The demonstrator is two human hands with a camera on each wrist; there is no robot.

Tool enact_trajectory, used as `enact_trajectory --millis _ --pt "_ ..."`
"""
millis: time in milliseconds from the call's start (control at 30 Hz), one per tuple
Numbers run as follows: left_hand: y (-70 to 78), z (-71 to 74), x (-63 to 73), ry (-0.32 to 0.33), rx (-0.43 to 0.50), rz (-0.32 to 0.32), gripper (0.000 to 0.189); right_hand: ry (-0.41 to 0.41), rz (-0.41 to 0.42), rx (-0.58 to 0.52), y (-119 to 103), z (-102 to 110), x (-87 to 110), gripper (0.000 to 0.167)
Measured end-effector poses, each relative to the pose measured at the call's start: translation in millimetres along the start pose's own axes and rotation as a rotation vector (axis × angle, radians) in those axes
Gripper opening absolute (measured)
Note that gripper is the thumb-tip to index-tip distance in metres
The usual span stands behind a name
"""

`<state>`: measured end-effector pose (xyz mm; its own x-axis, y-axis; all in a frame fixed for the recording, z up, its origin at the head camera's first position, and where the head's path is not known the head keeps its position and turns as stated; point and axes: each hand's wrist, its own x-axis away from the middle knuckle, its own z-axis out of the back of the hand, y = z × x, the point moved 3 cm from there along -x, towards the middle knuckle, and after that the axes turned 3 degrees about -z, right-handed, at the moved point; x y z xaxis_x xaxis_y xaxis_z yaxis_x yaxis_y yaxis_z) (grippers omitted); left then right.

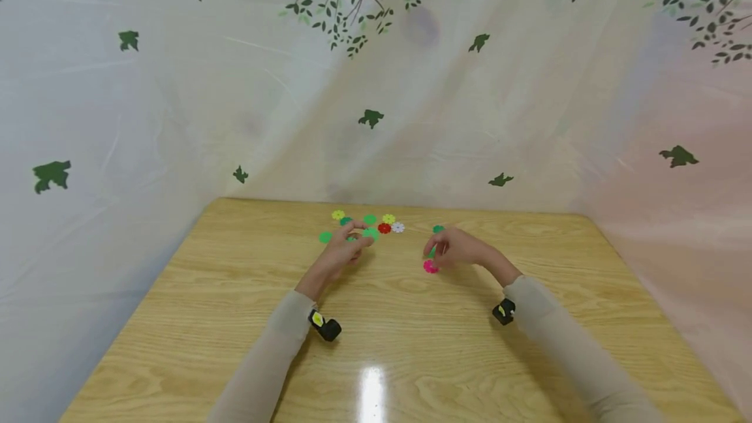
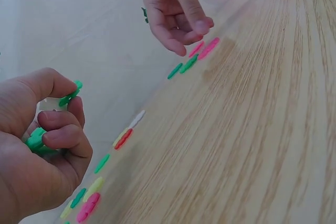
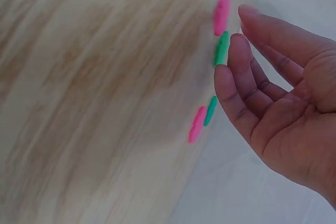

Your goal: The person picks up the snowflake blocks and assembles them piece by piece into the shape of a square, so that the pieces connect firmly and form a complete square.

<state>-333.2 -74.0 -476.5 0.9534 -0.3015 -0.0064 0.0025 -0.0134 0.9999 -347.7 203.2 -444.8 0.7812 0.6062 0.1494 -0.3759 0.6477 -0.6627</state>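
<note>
My left hand [image 1: 343, 252] pinches a green flower-shaped plastic disc [image 2: 71, 93] between thumb and forefinger. More green discs [image 2: 37, 141] are tucked in its palm under the curled fingers. On the far side of the table, my right hand [image 1: 462, 246] hovers beside a small group of discs, its fingers loosely bent with nothing between them. In the right wrist view a pink disc [image 3: 222, 13] and a green disc [image 3: 221, 49] lie close by its fingertips. Past them are a teal disc [image 3: 210, 111] and another pink disc [image 3: 197, 125].
Around the left hand lie more flat discs: a yellow one [image 1: 337, 215], a red one [image 1: 384, 228], a white one [image 1: 398, 228] and several green ones. The wooden table [image 1: 376, 318] ends at a hanging printed cloth [image 1: 294, 116] just behind them.
</note>
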Motion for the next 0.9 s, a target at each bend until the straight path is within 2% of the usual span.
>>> enact_trajectory --millis 200,467,700,900 --pt "-1.2 1.2 0.0 -0.015 0.008 -0.05 0.036 -0.019 -0.03 0.008 3.0 -7.5 -1.1 0.023" --pt "-0.1 0.8 -0.6 -0.004 -0.012 -0.023 0.038 -0.017 0.001 0.024 0.6 -11.4 -2.4 0.012" --pt "-1.2 1.1 -2.3 0.003 -0.035 -0.024 0.033 -0.005 -0.033 0.029 2.0 -11.7 -3.7 0.019" --pt "0.1 1.5 -0.8 0.001 -0.05 -0.019 0.04 -0.001 -0.033 0.042 0.9 -11.4 -4.5 0.019"
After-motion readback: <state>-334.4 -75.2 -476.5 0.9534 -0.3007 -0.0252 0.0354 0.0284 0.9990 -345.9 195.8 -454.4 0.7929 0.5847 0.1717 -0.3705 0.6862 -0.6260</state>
